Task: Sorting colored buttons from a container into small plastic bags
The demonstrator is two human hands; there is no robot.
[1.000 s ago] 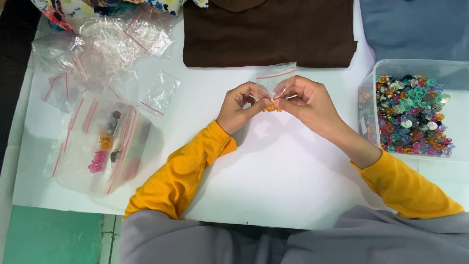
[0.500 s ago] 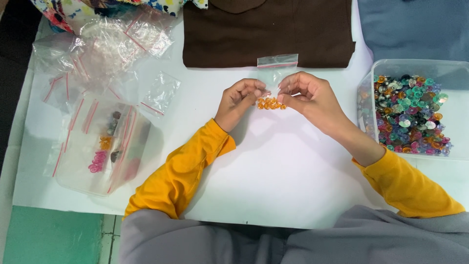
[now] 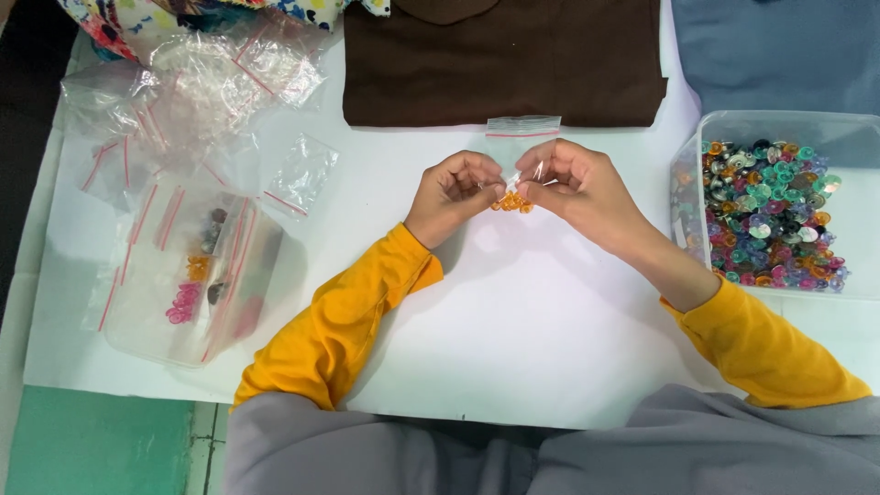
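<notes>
Pinching a small clear zip bag point(image 3: 522, 137) of orange beads point(image 3: 511, 202), left hand point(image 3: 454, 192) and right hand point(image 3: 573, 188) grip clamped on it above the white counter point(image 3: 513, 312); sealing stage, I judge; next calls for pressing along its red-lined strip.

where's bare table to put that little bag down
Bare white table lies just below the left hand and right hand holding the small bag, between the sleeves. Crowded: loose bags far left, bead tub right, brown shirt above.

My single head-worn camera looks steeply down, fairly close, over the white table point(image 3: 513, 348), its far edge toward the top.
</notes>
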